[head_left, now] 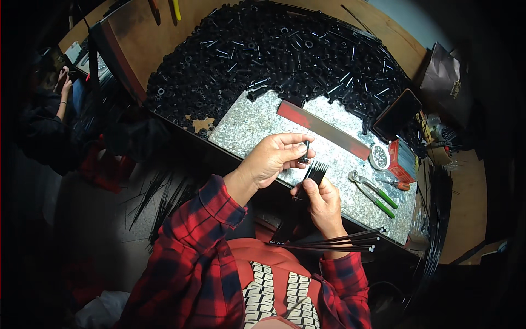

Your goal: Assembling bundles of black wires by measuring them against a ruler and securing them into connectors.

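Left hand (272, 160): thumb and fingertips pinched on small black part (306, 153), just beside tips of black bundle (315, 173). Right hand (324, 204): thumb and fingers closed round bundle, thin tips pointing away from body. Both hands at near edge of speckled slab (241, 123). Long black rods (350, 240) by right wrist. On slab: red-brown bar (324, 130), white bowl (379, 157), green-handled pliers (374, 195). Beyond: heap of black parts (263, 57).
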`<state>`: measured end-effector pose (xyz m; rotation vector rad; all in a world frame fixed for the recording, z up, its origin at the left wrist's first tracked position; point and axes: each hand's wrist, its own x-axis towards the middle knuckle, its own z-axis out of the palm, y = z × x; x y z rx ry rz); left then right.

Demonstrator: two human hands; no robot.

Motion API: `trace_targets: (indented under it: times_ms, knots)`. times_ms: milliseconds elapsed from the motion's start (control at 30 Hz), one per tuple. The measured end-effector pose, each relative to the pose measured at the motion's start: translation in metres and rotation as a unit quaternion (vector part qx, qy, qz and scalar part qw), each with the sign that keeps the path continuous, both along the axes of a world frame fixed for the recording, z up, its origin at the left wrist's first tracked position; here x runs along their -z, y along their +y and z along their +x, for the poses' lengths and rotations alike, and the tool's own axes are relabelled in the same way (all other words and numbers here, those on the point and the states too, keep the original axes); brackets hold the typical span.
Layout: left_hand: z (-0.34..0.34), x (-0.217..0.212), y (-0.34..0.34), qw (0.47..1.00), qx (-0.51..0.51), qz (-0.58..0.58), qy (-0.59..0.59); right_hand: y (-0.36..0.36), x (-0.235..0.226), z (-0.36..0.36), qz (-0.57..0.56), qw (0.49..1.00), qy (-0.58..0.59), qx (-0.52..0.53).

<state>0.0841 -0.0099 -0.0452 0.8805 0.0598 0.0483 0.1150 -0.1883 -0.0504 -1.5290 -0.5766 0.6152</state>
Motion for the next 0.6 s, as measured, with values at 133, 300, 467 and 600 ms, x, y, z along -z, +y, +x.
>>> trace_targets:
  times_ms: [133,300,467,600]
  knots:
    - [0.0014,0.0013,-0.0006,1.000,0.009,0.007,-0.001,-0.0006,0.0017,0.0013,0.002,1.000,0.008,-0.002]
    - [0.0008,0.0018,-0.0006,1.000,0.029,0.009,-0.001,0.0000,0.0034,0.0010,0.006,1.000,0.016,0.001]
    - [0.0006,0.0025,-0.0014,0.999,0.045,-0.009,-0.003,0.0007,0.0027,0.0007,0.009,1.000,0.012,-0.005]
    - [0.0024,0.0048,-0.0007,0.997,0.067,-0.042,-0.017,0.0001,0.0019,0.0008,0.005,1.000,0.000,-0.005]
